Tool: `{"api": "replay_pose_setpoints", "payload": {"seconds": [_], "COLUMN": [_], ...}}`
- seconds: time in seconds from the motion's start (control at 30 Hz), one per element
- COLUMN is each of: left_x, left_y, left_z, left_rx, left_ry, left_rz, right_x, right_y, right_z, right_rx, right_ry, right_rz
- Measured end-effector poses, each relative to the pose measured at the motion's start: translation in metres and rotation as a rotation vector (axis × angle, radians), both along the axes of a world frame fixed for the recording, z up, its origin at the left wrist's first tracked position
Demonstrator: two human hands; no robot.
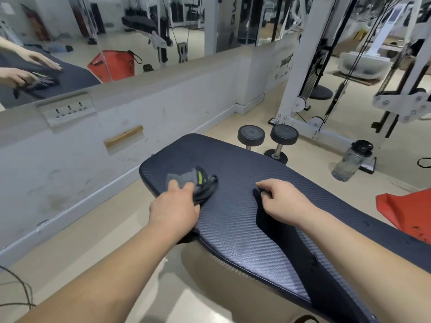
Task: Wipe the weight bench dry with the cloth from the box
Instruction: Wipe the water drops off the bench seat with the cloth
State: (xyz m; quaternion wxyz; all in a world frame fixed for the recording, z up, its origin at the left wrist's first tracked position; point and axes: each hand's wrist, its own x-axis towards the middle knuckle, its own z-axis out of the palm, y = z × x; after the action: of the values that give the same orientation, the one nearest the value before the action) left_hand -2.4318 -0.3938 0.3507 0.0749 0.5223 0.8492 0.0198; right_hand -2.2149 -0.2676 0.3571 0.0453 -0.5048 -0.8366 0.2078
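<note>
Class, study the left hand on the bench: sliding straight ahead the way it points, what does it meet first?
Apart from the cloth it grips, the left hand would probably meet only bare bench, then its rounded far edge; the dumbbells look right of that line.

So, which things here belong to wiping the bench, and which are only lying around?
For the job: cloth, weight bench, left hand, right hand, probably the red box.
Lying about: dumbbells, water bottle, cable machine.
</note>
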Motion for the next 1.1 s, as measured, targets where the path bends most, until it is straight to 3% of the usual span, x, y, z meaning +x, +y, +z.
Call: {"api": "replay_pose_setpoints", "payload": {"seconds": [0.07, 0.17, 0.23, 0.37, 0.47, 0.53, 0.6, 0.73, 0.83, 0.97, 1.1], "left_x": [0.016, 0.05, 0.047, 0.018, 0.009, 0.0, -0.012, -0.023, -0.023, -0.022, -0.011], "left_y": [-0.004, -0.019, -0.018, -0.01, -0.014, -0.017, -0.019, -0.018, -0.013, -0.007, 0.001], "left_z": [0.002, 0.002, 0.002, -0.006, -0.006, -0.002, -0.001, -0.011, -0.014, -0.017, -0.013], "left_rx": [-0.016, -0.028, 0.006, 0.089, 0.156, 0.229, 0.294, 0.383, 0.458, 0.509, 0.401], "left_ry": [-0.027, -0.112, -0.133, -0.132, -0.538, -0.787, -0.873, -0.738, -0.688, -0.563, -0.434], "left_rz": [-0.038, -0.363, -0.463, -0.268, -0.196, -0.134, -0.081, -0.052, -0.06, -0.148, -0.32], "right_x": [-0.003, -0.013, -0.02, -0.026, -0.028, -0.029, -0.035, -0.05, -0.048, -0.031, -0.032], "right_y": [-0.004, -0.014, -0.02, -0.035, -0.043, -0.046, -0.048, -0.038, -0.012, 0.017, 0.012], "right_z": [0.006, 0.012, 0.013, 0.015, 0.012, 0.007, 0.002, -0.012, -0.015, -0.019, -0.017], "right_rx": [0.018, 0.025, 0.012, -0.027, -0.105, -0.031, 0.11, 0.219, 0.195, 0.222, 0.137], "right_ry": [0.066, 0.156, 0.177, 0.144, 0.04, -0.076, -0.171, -0.058, 0.04, 0.0, -0.026], "right_rz": [-0.002, 0.075, 0.147, 0.348, 0.509, 0.56, 0.598, 0.707, 0.54, 0.165, 0.255]}}
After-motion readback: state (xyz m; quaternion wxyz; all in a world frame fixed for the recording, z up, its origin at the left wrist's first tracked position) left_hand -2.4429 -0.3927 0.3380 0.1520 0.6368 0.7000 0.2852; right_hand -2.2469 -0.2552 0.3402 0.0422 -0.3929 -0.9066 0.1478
